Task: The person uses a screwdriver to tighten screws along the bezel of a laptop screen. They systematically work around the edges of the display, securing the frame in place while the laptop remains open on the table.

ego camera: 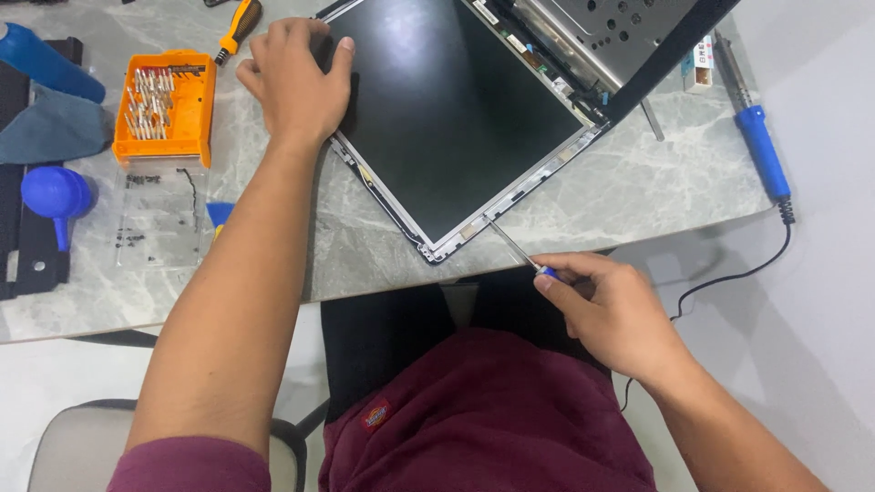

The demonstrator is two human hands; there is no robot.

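Pinching a thin steel screwdriver in a closed grip, the right hand sits just off the near desk edge; the shaft runs far-left, tip at the near corner of the flat dark laptop screen panel. The left hand, fingers loosely curled and holding nothing, presses the panel's far-left corner.

A small fix-it work table for computers and gadgets

The grey stone-look table is full of repair tools. There is an orange box of tiny screwdriver bits, a clear tray with little black screws, a blue rubber air blower and a blue soldering iron with its cord. A flat screen panel lies taken out of its case, next to a bare metal frame.
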